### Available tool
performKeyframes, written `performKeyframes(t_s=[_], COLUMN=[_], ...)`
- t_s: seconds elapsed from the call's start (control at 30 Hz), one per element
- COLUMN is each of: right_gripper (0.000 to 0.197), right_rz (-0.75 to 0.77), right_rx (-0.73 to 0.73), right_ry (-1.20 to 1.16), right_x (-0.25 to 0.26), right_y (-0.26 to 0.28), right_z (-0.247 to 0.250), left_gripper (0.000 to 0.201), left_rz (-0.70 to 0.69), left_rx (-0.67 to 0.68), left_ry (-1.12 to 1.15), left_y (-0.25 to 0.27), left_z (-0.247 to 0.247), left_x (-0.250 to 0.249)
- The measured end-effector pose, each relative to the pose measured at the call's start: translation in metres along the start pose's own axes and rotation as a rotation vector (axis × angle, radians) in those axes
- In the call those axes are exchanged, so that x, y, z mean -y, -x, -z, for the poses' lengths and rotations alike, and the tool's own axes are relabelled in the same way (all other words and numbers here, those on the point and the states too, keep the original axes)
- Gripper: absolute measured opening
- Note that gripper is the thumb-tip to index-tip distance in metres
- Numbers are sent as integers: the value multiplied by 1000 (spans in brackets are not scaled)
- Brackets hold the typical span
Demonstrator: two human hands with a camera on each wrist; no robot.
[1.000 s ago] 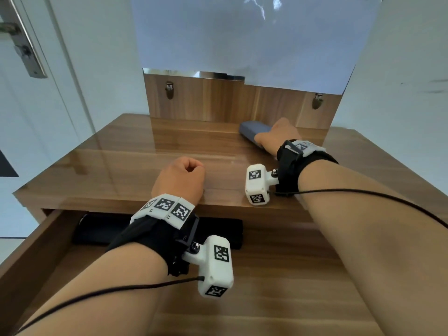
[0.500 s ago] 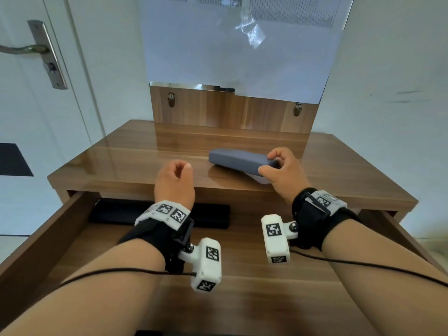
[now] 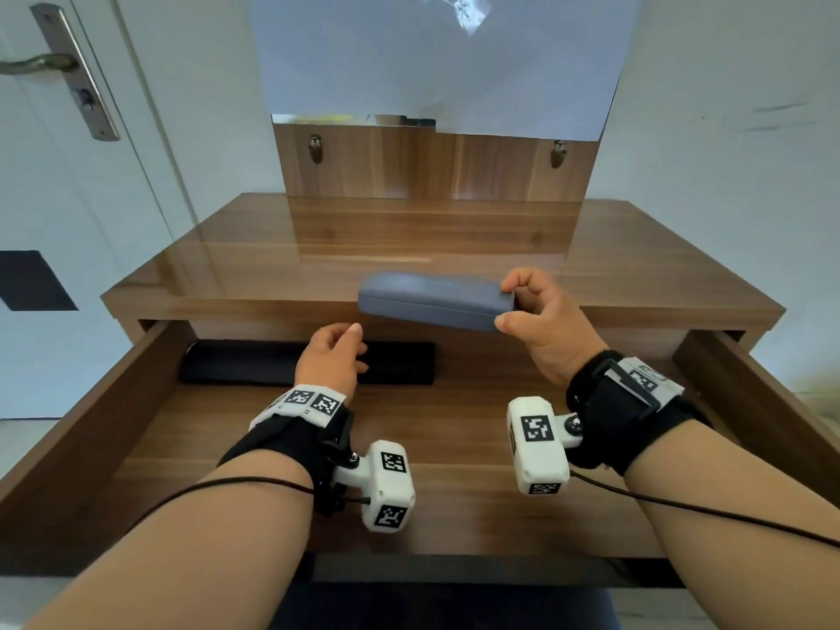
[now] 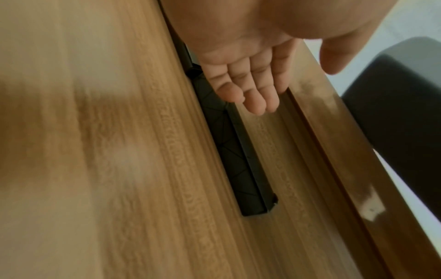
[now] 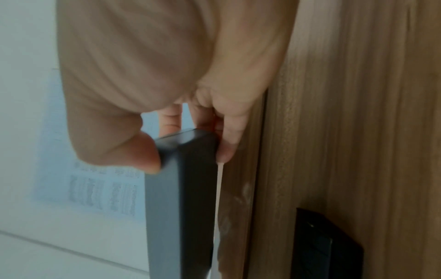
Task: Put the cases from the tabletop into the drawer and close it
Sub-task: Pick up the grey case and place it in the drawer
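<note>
A long grey-blue case (image 3: 432,302) hangs in the air over the tabletop's front edge, above the open drawer (image 3: 113,416). My right hand (image 3: 541,329) pinches its right end between thumb and fingers; the right wrist view shows the same case (image 5: 179,198) held at its end. A black case (image 3: 241,363) lies along the back of the drawer, also seen as a black case (image 4: 241,162) in the left wrist view. My left hand (image 3: 332,356) hovers over it with relaxed fingers (image 4: 248,94), holding nothing.
The wooden tabletop (image 3: 227,266) carries a mirror back panel (image 3: 432,166) at the rear. The drawer's left wall (image 3: 82,438) and right wall (image 3: 772,402) flank my forearms. A white door with a handle (image 3: 41,65) stands at the left.
My right hand has lifted the grey-blue case off the tabletop and drawn it toward the drawer. My left hand has uncurled and moved back from the tabletop over the drawer.
</note>
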State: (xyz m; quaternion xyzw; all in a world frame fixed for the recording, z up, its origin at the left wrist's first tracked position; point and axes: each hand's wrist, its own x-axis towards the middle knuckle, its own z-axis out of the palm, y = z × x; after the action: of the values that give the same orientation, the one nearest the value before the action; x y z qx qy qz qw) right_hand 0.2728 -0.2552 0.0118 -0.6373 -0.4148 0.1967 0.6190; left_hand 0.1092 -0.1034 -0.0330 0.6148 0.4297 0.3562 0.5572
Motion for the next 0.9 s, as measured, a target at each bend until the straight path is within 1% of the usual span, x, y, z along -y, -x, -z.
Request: performKeyframes(t_s=[0.07, 0.2, 0.37, 0.43, 0.5, 0.57, 0.67, 0.73, 0.77, 0.9], right_gripper=[37, 33, 32, 32, 32, 39, 60, 73, 76, 76], right_rz=[-6, -11, -50, -66, -76, -71, -99, -148, -175, -242], right_rx=[20, 75, 84, 106, 136, 182, 277, 330, 344, 319], right_ry=[-19, 27, 135, 190, 311, 536, 847, 958, 999, 1062], right_x=[-1, -2, -8, -8, -9, -10, -9, -12, -15, -22], right_y=[3, 7, 10, 10, 12, 13, 16, 16, 16, 14], right_z=[4, 10, 10, 12, 16, 20, 18, 12, 10, 14], left_gripper=[16, 14, 16, 20, 29, 36, 40, 41, 42, 50], left_rz=[-13, -50, -15, 6, 6, -8, -43, -63, -68, -32], left_rx=[20, 60, 130, 166, 202, 237, 275, 302, 321, 468], left_ry=[-2, -74, -96, -87, -109, -143, -182, -195, -207, -305], left_y=[2, 6, 4, 2, 1, 1, 4, 9, 10, 14], left_z=[1, 5, 7, 6, 5, 5, 5, 4, 2, -6], left_x=[-1, -2, -2, -1, 0, 1, 0, -1, -1, 1])
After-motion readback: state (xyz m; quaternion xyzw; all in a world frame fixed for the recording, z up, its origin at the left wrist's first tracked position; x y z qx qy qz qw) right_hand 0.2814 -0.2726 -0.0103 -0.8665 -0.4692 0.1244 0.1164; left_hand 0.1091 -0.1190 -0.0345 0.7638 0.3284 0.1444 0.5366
